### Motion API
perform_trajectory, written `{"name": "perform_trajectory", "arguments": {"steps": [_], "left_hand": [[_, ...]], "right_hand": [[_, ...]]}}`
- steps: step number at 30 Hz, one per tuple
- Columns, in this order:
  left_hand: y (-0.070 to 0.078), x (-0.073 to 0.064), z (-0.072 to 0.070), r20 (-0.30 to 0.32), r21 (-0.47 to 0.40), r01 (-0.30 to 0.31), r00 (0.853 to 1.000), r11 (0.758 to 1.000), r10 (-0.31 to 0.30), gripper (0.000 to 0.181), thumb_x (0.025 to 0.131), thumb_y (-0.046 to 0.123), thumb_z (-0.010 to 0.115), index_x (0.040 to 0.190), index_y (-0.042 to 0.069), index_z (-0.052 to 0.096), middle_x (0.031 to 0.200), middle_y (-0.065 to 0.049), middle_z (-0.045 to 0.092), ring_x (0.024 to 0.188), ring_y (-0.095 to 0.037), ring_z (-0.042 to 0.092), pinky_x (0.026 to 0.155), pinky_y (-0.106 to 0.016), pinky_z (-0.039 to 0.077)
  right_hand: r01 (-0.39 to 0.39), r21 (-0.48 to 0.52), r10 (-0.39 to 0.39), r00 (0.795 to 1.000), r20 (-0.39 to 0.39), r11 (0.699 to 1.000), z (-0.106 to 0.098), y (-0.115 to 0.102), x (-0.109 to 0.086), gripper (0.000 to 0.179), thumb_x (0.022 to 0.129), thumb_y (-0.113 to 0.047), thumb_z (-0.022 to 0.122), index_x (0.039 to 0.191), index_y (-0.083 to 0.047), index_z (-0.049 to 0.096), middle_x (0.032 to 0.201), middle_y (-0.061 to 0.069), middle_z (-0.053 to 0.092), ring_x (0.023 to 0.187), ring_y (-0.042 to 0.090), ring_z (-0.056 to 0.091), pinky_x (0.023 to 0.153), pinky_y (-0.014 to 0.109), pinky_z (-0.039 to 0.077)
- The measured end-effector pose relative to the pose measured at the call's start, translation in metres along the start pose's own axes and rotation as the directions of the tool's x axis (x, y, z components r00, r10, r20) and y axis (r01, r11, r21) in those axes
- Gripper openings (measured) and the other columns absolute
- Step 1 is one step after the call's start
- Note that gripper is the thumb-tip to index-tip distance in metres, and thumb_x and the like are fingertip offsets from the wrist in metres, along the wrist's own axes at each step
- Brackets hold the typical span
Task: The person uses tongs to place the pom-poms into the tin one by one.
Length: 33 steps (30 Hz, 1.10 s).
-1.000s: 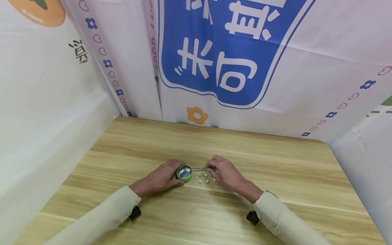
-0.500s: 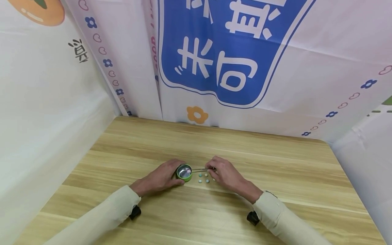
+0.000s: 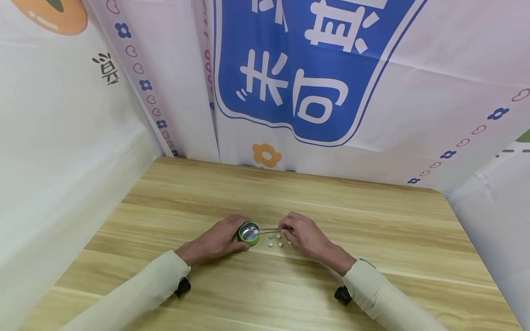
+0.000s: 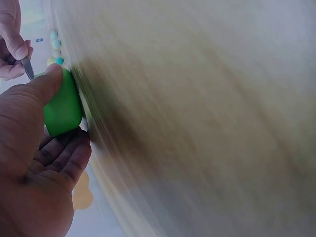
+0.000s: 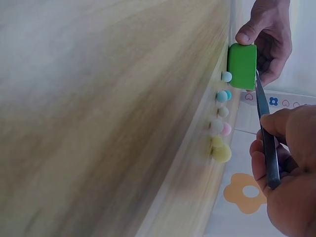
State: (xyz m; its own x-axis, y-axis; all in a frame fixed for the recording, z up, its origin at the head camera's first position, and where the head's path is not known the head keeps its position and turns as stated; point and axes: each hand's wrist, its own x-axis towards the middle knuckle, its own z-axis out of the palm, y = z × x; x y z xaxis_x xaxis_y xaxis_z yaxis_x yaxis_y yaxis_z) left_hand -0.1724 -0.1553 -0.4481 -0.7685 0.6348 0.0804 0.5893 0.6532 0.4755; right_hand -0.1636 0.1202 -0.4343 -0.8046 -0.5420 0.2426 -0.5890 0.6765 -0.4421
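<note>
My left hand grips a small round green tin from its left side, thumb in front and fingers behind. The tin stands upright on the table with its silvery inside showing. From the right, my right hand pinches metal tweezers between thumb and fingers. Their tips reach over the rim into the tin, at a small pink ball inside; I cannot tell if they still hold it. Several small pastel balls, among them a teal ball and a yellow ball, lie between the tin and my right hand.
The wood-grain table runs back to a printed white cloth wall with a blue panel. White cloth also stands on the left and right. Part of the ball group is hidden by my right hand in the head view.
The tweezers' tips and the pink ball have shifted slightly lower inside the tin, and the two prongs look a little more apart. My left hand and the tin have stayed in place.
</note>
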Motion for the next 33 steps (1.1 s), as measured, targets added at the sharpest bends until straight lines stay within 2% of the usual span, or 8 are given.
{"name": "perform_trajectory", "arguments": {"steps": [22,33], "left_hand": [[-0.0005,0.0008,0.0018,0.000,0.007,0.009,1.000,1.000,-0.009,0.066,0.084,0.030,0.079,0.136,0.000,0.051,0.130,-0.014,0.060,0.122,-0.027,0.057,0.103,-0.045,0.048],[0.0004,0.0014,0.0013,0.005,0.009,0.020,1.000,1.000,-0.020,0.067,0.084,0.030,0.079,0.136,0.001,0.051,0.130,-0.014,0.061,0.123,-0.029,0.057,0.105,-0.046,0.047]], "right_hand": [[0.000,0.030,0.000,1.000,-0.010,1.000,0.0016,0.0037,-0.0028,0.014,0.091,-0.006,0.068,0.104,-0.008,0.072,0.097,0.001,0.068,0.088,0.010,0.064,0.077,0.026,0.056],[-0.076,0.037,0.077,0.997,-0.015,0.996,-0.0045,0.0078,-0.0046,0.014,0.092,-0.009,0.067,0.105,-0.010,0.072,0.101,-0.001,0.067,0.092,0.010,0.064,0.080,0.027,0.056]]}}
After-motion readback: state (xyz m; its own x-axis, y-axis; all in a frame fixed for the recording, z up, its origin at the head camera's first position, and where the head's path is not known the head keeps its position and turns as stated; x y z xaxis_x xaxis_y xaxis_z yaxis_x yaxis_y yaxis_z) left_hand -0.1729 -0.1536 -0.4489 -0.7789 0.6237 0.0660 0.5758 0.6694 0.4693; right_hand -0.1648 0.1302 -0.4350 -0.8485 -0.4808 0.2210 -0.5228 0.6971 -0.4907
